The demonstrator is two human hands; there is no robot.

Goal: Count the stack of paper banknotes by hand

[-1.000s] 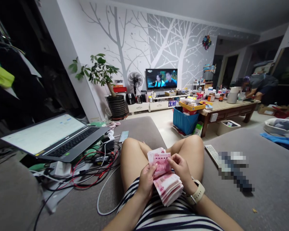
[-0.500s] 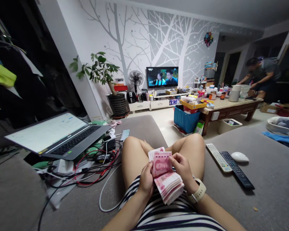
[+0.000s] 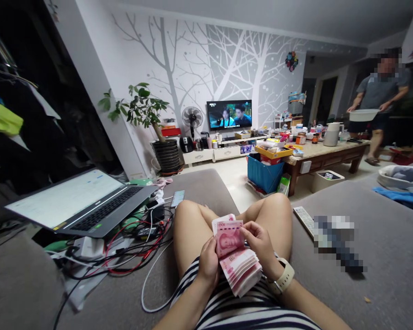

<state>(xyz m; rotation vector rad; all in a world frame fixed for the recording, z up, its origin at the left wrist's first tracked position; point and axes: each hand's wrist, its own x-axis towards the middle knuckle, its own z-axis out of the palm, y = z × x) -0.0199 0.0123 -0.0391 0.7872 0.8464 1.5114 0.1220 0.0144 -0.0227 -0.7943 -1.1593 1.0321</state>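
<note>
A folded stack of pink 100 banknotes [image 3: 239, 270] fans out above my lap. My left hand [image 3: 208, 261] grips the stack along its left side, thumb on top. With thumb and fingertips, my right hand [image 3: 259, 240] pinches the right edge of the raised banknote [image 3: 229, 238], which shows a portrait. The stack's lower ends hang toward me, over my striped clothing [image 3: 258, 316]. A pale watch [image 3: 285, 276] is on my right wrist.
On the sofa to my left lie an open laptop [image 3: 99, 201], tangled cables [image 3: 124, 256] and a phone [image 3: 178, 199]. A remote control [image 3: 303, 219] lies at my right, beside a pixelated patch. Ahead stands a cluttered table [image 3: 316, 153]. A person [image 3: 385, 91] holds a white basin [image 3: 364, 115].
The person at the back right has straightened up from bending over the table and now holds the basin. My hands keep nearly the same hold on the banknotes. The view has tilted slightly.
</note>
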